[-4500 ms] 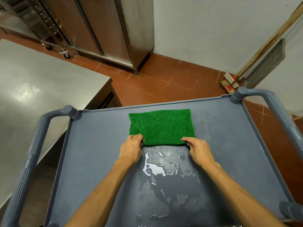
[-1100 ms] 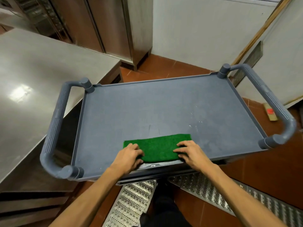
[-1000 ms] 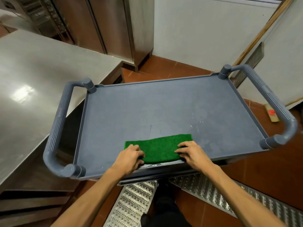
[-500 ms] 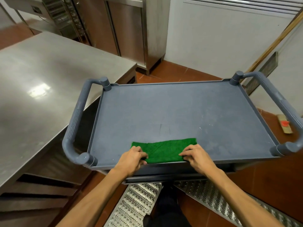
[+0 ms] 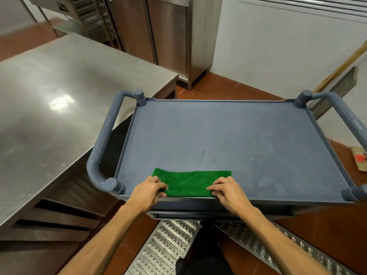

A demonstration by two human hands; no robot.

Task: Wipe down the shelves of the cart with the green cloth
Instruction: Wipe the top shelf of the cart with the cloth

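Green cloth [image 5: 188, 183] at cart shelf [image 5: 228, 135] near edge; steel table [image 5: 59, 100] left, tile floor [image 5: 337, 235]. Flat folded strip, ends pinched by left hand [image 5: 148, 192], right hand [image 5: 228, 192].

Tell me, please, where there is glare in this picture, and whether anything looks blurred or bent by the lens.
Head view: one bright glare patch on the steel table, at left; the cart shelf is matte, with no glare. Head view: the green cloth is sharp; the racks at far left look soft and lean, likely from wide-angle distortion.
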